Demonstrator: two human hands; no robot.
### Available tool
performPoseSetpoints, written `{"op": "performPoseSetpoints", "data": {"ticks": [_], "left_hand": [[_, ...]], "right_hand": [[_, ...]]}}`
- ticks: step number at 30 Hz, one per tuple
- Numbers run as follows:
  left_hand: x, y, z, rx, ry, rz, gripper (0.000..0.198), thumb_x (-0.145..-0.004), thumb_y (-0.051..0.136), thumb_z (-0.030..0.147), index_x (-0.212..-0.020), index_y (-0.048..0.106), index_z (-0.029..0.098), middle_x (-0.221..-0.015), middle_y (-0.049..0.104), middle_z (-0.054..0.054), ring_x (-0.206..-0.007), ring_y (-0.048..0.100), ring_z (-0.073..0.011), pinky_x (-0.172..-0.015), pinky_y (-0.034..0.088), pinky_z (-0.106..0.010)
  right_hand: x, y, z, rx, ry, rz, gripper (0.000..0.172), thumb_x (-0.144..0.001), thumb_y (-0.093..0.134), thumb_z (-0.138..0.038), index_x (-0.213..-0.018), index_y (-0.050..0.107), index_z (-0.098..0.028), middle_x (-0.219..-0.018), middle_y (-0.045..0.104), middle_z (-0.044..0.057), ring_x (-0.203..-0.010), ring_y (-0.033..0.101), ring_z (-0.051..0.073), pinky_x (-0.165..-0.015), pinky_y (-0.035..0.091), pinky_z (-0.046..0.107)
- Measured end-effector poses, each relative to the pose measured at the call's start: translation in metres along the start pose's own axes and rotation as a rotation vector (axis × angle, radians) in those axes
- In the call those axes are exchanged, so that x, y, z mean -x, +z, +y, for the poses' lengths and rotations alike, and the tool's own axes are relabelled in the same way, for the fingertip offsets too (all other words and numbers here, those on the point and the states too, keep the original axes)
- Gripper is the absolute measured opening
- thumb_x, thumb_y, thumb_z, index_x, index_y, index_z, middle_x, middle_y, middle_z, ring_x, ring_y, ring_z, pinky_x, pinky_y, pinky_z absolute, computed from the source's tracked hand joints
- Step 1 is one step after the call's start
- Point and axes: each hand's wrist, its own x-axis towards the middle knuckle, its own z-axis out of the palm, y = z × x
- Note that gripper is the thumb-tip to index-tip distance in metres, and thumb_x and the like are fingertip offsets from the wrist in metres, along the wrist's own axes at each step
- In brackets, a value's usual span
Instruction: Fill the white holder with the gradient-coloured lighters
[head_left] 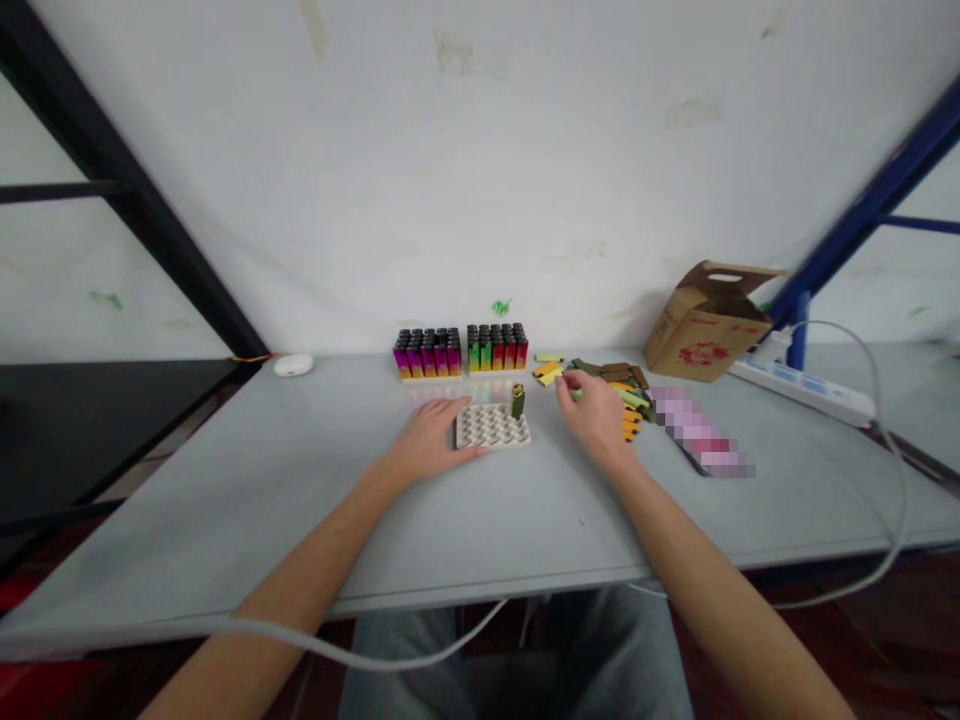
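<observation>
My left hand [429, 440] rests flat against the left side of a beige holed tray [493, 427], its fingertips on the tray's near edge, holding nothing. One olive-green lighter [517, 401] stands upright in the tray's far right part. My right hand [596, 415] reaches over a loose heap of yellow, green and brown lighter-shaped pieces [611, 385], and its fingertips pinch a pale green piece [574, 394]. Behind the tray stand two blocks of upright lighters: magenta-and-orange [427, 354] and green-and-red [497, 348].
A grey table [225, 520] meets a white wall. On it lie a white earbud case [292, 365], a pixelated flat object [697, 432], a cardboard box [706, 320] and a white power strip [802, 392]. A pale cable runs along the front edge.
</observation>
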Motion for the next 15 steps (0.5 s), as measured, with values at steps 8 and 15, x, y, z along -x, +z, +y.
{"op": "performPoseSetpoints", "data": {"ticks": [8, 15], "left_hand": [[-0.001, -0.001, -0.001, 0.024, 0.009, 0.016, 0.082, -0.076, 0.06, 0.067, -0.135, 0.048, 0.011, -0.135, 0.055, -0.017, -0.124, 0.049, -0.0331, -0.107, 0.036, -0.047], [-0.001, 0.0, -0.002, 0.013, 0.018, 0.025, 0.079, -0.076, 0.061, 0.065, -0.134, 0.05, 0.013, -0.135, 0.056, -0.016, -0.124, 0.049, -0.0328, -0.107, 0.036, -0.047]], "right_hand": [[-0.009, -0.001, 0.029, 0.259, 0.162, -0.163, 0.035, -0.089, 0.048, -0.027, -0.118, 0.062, -0.014, -0.098, 0.071, 0.018, -0.093, 0.065, 0.032, -0.079, 0.044, 0.04], [-0.015, 0.006, 0.033, -0.154, -0.017, 0.007, 0.027, -0.087, 0.049, -0.023, -0.106, 0.067, -0.015, -0.108, 0.07, 0.016, -0.103, 0.062, 0.03, -0.092, 0.043, 0.044]]}}
